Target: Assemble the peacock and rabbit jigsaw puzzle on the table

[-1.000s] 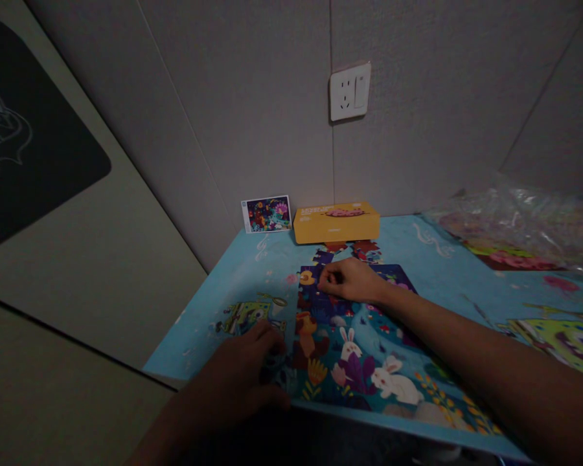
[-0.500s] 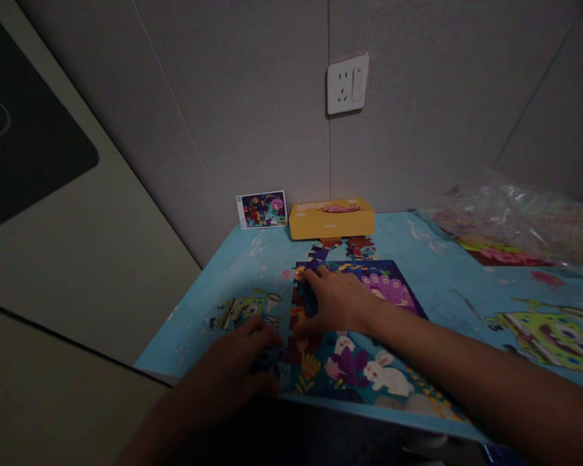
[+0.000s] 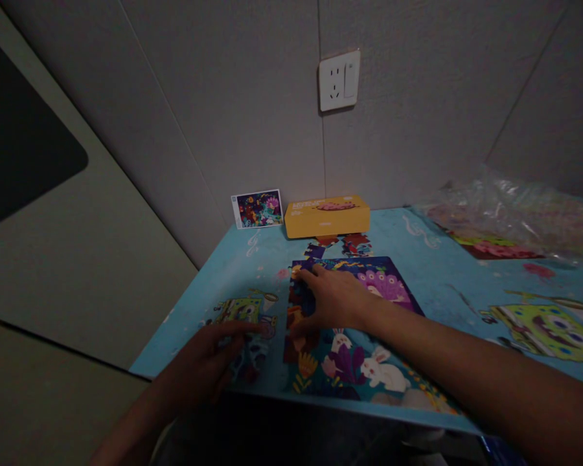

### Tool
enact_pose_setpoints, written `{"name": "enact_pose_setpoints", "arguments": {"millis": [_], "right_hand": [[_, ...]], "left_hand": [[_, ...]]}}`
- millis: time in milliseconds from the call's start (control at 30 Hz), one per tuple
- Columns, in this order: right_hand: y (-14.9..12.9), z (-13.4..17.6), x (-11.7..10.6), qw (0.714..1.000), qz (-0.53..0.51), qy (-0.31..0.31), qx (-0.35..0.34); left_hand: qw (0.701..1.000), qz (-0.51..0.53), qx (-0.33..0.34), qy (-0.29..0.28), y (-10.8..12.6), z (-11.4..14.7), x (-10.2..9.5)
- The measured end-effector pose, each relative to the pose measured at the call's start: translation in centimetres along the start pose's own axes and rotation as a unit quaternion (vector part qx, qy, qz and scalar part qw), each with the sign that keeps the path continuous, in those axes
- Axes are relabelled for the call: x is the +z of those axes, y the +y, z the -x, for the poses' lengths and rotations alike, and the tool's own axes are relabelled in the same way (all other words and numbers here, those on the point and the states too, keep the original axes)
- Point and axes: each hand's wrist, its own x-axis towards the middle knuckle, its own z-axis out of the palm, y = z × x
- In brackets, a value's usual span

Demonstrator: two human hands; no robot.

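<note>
A colourful jigsaw puzzle (image 3: 342, 359) with white rabbits and a purple peacock lies on the blue table. My right hand (image 3: 337, 298) rests on its left part, thumb and fingers spread apart, covering some of the picture. To the left of the puzzle, my left hand (image 3: 218, 353) is closed on a dark teal jigsaw piece (image 3: 251, 362) with reddish spots, held near the table's front edge. The hand hides part of that piece. A few loose jigsaw pieces (image 3: 357, 246) lie just beyond the puzzle's far edge.
A yellow box (image 3: 326, 220) stands against the wall, beside a leaning picture card (image 3: 258, 209). Clear plastic wrapping (image 3: 510, 213) covers colourful sheets at the right. The blue tablecloth (image 3: 184, 317) carries cartoon prints. A pale cabinet panel (image 3: 92, 259) borders the left side.
My left hand has moved left, away from the puzzle's lower left corner, with the teal piece. My right hand stays on the puzzle. The view has shifted slightly.
</note>
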Motion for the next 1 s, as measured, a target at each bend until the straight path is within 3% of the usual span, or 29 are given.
{"name": "enact_pose_setpoints", "arguments": {"millis": [100, 267, 400, 567, 633, 733, 833, 1000], "right_hand": [[0.1, -0.2, 0.0, 1.0, 0.001, -0.008, 0.002], [0.1, -0.2, -0.1, 1.0, -0.002, -0.015, 0.006], [0.1, -0.2, -0.1, 1.0, 0.0, -0.011, 0.002], [0.1, -0.1, -0.2, 1.0, 0.005, -0.005, -0.004], [0.1, 0.0, -0.2, 1.0, 0.009, -0.003, -0.003], [0.1, 0.0, -0.1, 1.0, 0.012, -0.003, -0.006], [0.3, -0.1, 0.0, 1.0, 0.01, -0.001, -0.012], [0.3, -0.2, 0.1, 1.0, 0.01, -0.001, -0.007]], "left_hand": [[0.998, 0.061, -0.017, 0.011, -0.7, -0.2, 0.4], [0.985, 0.133, -0.04, 0.105, -0.5, -0.5, 1.8], [0.997, -0.005, -0.03, 0.076, -0.2, 0.4, 2.1], [0.953, -0.228, 0.106, 0.166, -0.7, 0.9, 1.8], [0.939, -0.256, 0.167, 0.157, -1.1, 0.5, 1.9], [0.93, -0.271, 0.227, 0.1, -1.8, -0.1, 2.2], [0.931, -0.27, 0.236, 0.064, -1.9, -0.4, 2.2], [0.946, -0.245, 0.2, 0.075, -1.7, -0.2, 1.7]]}}
